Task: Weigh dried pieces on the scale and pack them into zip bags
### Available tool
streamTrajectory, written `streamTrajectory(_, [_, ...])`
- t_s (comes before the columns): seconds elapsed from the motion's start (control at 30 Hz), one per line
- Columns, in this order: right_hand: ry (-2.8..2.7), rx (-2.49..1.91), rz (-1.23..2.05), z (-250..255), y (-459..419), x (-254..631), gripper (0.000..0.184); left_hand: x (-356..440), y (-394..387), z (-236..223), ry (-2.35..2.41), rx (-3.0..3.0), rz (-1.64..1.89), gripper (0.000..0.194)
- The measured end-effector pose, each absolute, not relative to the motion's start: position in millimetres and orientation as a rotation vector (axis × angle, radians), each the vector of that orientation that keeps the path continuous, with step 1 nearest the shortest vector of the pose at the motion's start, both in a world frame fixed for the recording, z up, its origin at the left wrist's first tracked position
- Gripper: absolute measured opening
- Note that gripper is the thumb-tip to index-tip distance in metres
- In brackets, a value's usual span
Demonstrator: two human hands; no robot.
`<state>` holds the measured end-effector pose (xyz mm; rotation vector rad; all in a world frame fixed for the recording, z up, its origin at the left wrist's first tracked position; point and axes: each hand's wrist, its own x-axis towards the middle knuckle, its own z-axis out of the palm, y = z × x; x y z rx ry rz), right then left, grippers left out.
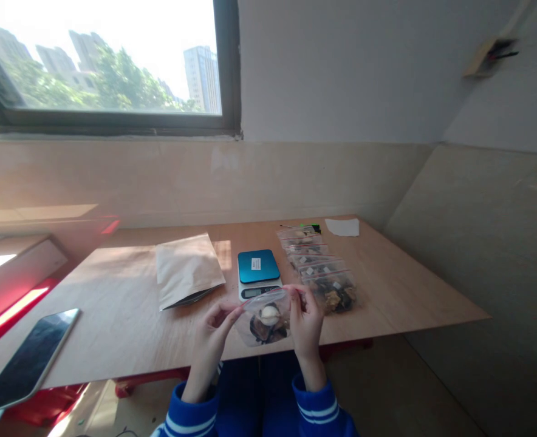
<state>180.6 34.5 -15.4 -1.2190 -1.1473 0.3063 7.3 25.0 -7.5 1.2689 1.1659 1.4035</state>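
Observation:
A clear zip bag [265,328] with dark and pale dried pieces inside hangs between my two hands near the table's front edge. My left hand [214,331] pinches the bag's upper left corner, and my right hand [305,315] grips its upper right corner. Just behind the bag sits a kitchen scale [258,267] with a blue top and a white label; the bag and my right hand hide part of its front. To the right, several filled zip bags [323,267] lie overlapping in a row, the nearest close to my right hand.
A tan paper pouch [189,270] lies left of the scale, its mouth facing me. A tablet [31,358] rests at the table's left front edge. White paper [342,227] and a black and green item [313,229] are at the back right. The wooden table [127,315] meets the wall behind.

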Motion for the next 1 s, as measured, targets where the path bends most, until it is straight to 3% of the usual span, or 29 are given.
streamTrajectory(0.2, [-0.987,-1.191,0.383,-17,43,184,0.036,2,39,16,1.166,1.466,1.36,0.018])
streamTrajectory(0.37, [-0.748,-1.094,0.522,-11,43,177,0.044,11,29,7,1.093,1.178,1.456,0.033])
streamTrajectory(0.8, [-0.859,-1.238,0.576,-21,37,178,0.062,10,14,0,1.187,0.966,1.587,0.032])
streamTrajectory(1.0, [-0.945,-1.207,0.606,-20,34,169,0.055,3,7,-2,1.336,1.025,1.678,0.033])
